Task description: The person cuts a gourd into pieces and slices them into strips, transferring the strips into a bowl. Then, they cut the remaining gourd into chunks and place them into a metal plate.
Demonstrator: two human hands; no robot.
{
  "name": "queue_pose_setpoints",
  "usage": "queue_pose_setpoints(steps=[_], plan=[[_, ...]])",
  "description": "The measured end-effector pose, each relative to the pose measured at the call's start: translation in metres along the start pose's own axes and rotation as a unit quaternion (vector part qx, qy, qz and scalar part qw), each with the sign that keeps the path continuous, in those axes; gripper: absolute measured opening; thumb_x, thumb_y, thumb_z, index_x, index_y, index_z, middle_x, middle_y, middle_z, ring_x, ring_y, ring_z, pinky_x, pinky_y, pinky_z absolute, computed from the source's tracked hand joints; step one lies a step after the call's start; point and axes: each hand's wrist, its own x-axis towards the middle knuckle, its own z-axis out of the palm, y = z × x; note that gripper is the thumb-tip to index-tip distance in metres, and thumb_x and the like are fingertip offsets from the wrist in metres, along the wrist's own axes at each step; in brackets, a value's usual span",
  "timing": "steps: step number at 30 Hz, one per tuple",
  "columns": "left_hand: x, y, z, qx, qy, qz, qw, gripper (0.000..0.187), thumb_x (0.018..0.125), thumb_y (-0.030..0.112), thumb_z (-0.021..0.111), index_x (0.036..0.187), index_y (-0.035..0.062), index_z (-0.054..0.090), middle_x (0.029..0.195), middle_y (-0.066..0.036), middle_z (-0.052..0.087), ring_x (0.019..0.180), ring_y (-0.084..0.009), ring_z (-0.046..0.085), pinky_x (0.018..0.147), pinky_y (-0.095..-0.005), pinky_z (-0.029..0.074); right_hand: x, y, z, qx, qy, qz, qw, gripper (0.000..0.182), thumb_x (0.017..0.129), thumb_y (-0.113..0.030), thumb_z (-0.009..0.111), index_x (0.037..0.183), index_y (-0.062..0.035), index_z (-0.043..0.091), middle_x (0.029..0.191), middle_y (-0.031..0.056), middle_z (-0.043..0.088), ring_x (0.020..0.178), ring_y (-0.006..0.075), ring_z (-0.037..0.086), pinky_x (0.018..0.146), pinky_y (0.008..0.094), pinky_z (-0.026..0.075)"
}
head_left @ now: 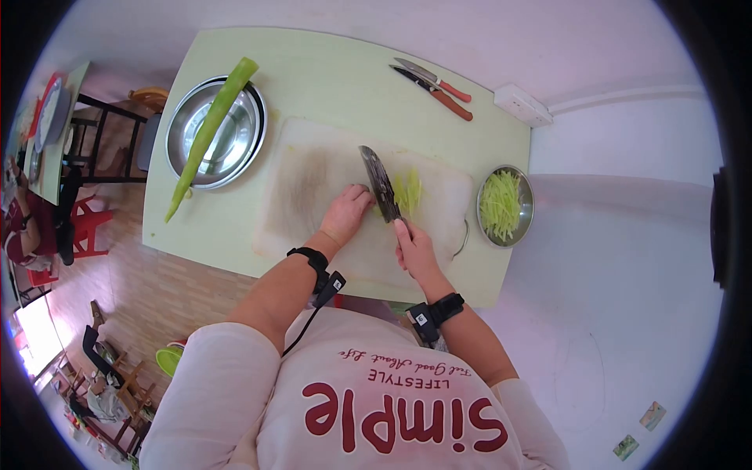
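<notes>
Mid-slicing: right hand (pixel 415 249) grips knife (pixel 381 186), left hand (pixel 346 213) curled on veg strips (pixel 407 190) (on board (pixel 313 180)); next cut prob needs fingertips tucked.

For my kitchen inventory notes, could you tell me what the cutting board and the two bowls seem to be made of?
The cutting board looks like pale, matte plastic, with worn, stained patches, though light wood cannot be ruled out. The large bowl and the small bowl look like stainless steel: both are silvery and reflect light.

Home kitchen, cutting board (pixel 313 180), knives (pixel 439 88), steel bowls (pixel 254 149)
</notes>
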Motion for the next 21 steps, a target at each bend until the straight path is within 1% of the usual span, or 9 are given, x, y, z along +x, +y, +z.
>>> queue_pose_setpoints(steps=[2, 6, 9, 10, 15, 17, 18, 20, 21], plan=[[0.001, 0.0, -0.001, 0.004, -0.005, -0.002, 1.0, 0.01, 0.078, 0.004, 0.063, 0.088, 0.0043, 0.06, 0.095, -0.01, 0.058, 0.092, -0.0298, 0.057, 0.079, -0.0374, 0.049, 0.003, 0.01, 0.0, -0.031, 0.038, -0.055, 0.997, 0.041, 0.094, -0.039, 0.053, 0.107, -0.0008, 0.062, 0.056, 0.0021, 0.048, 0.049, 0.0106, 0.046, 0.049, 0.0288, 0.039], [-0.001, 0.0, 0.004, -0.012, 0.001, -0.009, 1.0, 0.01, 0.078, 0.004, 0.063, 0.088, 0.0037, 0.059, 0.095, -0.01, 0.058, 0.093, -0.0301, 0.057, 0.079, -0.0376, 0.049, -0.005, 0.012, -0.004, -0.035, 0.041, -0.051, 0.997, 0.041, 0.095, -0.038, 0.052, 0.107, -0.0003, 0.062, 0.057, 0.0028, 0.049, 0.049, 0.0117, 0.047, 0.049, 0.0291, 0.04], [-0.001, -0.003, 0.005, -0.003, -0.001, -0.009, 1.0, 0.01, 0.079, 0.005, 0.061, 0.089, 0.0041, 0.059, 0.096, -0.01, 0.058, 0.094, -0.0298, 0.056, 0.079, -0.0373, 0.05, -0.007, 0.012, -0.001, -0.07, 0.03, -0.079, 0.994, 0.041, 0.095, -0.038, 0.052, 0.108, -0.0001, 0.062, 0.058, 0.0033, 0.048, 0.049, 0.012, 0.047, 0.05, 0.0292, 0.04], [-0.001, -0.003, 0.004, 0.009, -0.006, -0.005, 1.0, 0.01, 0.08, 0.007, 0.059, 0.09, 0.0047, 0.058, 0.096, -0.01, 0.057, 0.094, -0.0293, 0.056, 0.08, -0.0368, 0.05, -0.008, 0.01, -0.001, -0.068, 0.02, -0.07, 0.995, 0.042, 0.095, -0.038, 0.052, 0.108, 0.0001, 0.062, 0.059, 0.0048, 0.05, 0.051, 0.0131, 0.048, 0.051, 0.03, 0.041], [-0.001, -0.002, 0.005, 0.01, -0.003, -0.004, 1.0, 0.011, 0.081, 0.007, 0.059, 0.091, 0.0044, 0.06, 0.096, -0.01, 0.057, 0.094, -0.0297, 0.055, 0.08, -0.0372, 0.049, -0.01, 0.006, 0.002, -0.056, 0.005, -0.029, 0.998, 0.042, 0.095, -0.038, 0.052, 0.11, 0.0004, 0.061, 0.062, 0.01, 0.053, 0.057, 0.0171, 0.053, 0.057, 0.0336, 0.044], [-0.001, -0.003, 0.005, 0.006, -0.006, -0.008, 1.0, 0.011, 0.081, 0.007, 0.059, 0.092, 0.0044, 0.06, 0.096, -0.01, 0.057, 0.094, -0.0298, 0.055, 0.08, -0.0373, 0.049, -0.006, 0.011, 0.003, -0.073, 0.025, -0.067, 0.995, 0.044, 0.095, -0.04, 0.051, 0.11, 0.0001, 0.06, 0.065, 0.014, 0.055, 0.061, 0.0219, 0.055, 0.06, 0.036, 0.045], [-0.001, -0.002, 0.005, 0.004, -0.006, -0.007, 1.0, 0.011, 0.081, 0.007, 0.059, 0.092, 0.0042, 0.06, 0.096, -0.01, 0.057, 0.094, -0.0297, 0.055, 0.08, -0.0373, 0.049, -0.007, 0.011, 0.003, -0.073, 0.025, -0.065, 0.995, 0.044, 0.095, -0.04, 0.051, 0.11, 0.0001, 0.06, 0.065, 0.014, 0.055, 0.061, 0.0219, 0.055, 0.06, 0.036, 0.045], [-0.001, -0.001, 0.004, 0.0, -0.007, -0.007, 1.0, 0.012, 0.081, 0.007, 0.059, 0.092, 0.0041, 0.06, 0.096, -0.01, 0.057, 0.095, -0.0297, 0.055, 0.081, -0.0372, 0.049, -0.006, 0.009, 0.004, -0.099, 0.028, -0.071, 0.992, 0.044, 0.095, -0.041, 0.05, 0.11, -0.0006, 0.06, 0.067, 0.0165, 0.056, 0.062, 0.0267, 0.056, 0.062, 0.0368, 0.045], [-0.001, -0.001, 0.003, 0.001, -0.011, -0.01, 1.0, 0.012, 0.081, 0.007, 0.059, 0.092, 0.0039, 0.06, 0.096, -0.01, 0.057, 0.095, -0.0297, 0.055, 0.081, -0.0372, 0.049, -0.005, 0.008, 0.005, -0.1, 0.028, -0.069, 0.992, 0.044, 0.095, -0.041, 0.05, 0.11, -0.0006, 0.06, 0.067, 0.0165, 0.056, 0.062, 0.0267, 0.056, 0.062, 0.0368, 0.045]])
